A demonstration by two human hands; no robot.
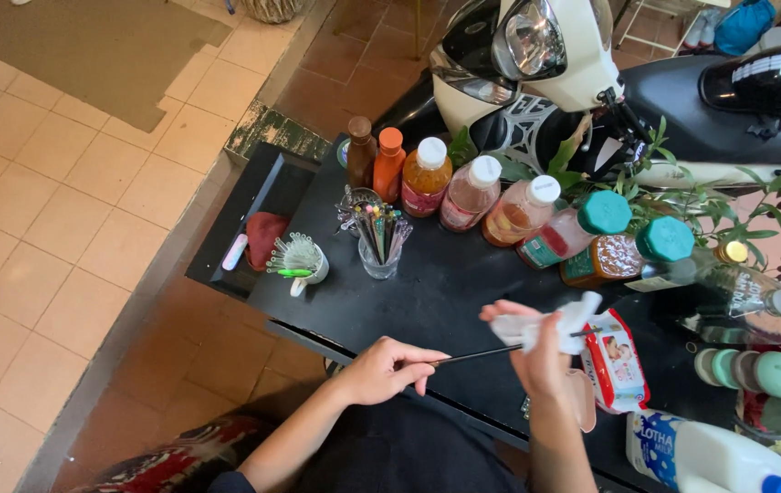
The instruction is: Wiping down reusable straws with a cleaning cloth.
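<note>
My left hand [390,368] pinches the near end of a thin black stick [477,354] held level above the black table [427,292]. My right hand [536,351] is closed around a white wipe [550,329] that is wrapped about the stick's far part. A pack of wet wipes [614,361] with a red and white cover lies just right of my right hand.
A row of capped bottles [491,201] with orange, pink and brown liquids stands at the table's back. A glass of straws [379,242] and a white cup of picks [304,260] stand left. A milk jug [701,456] lies at the right front. A scooter [591,73] is parked behind.
</note>
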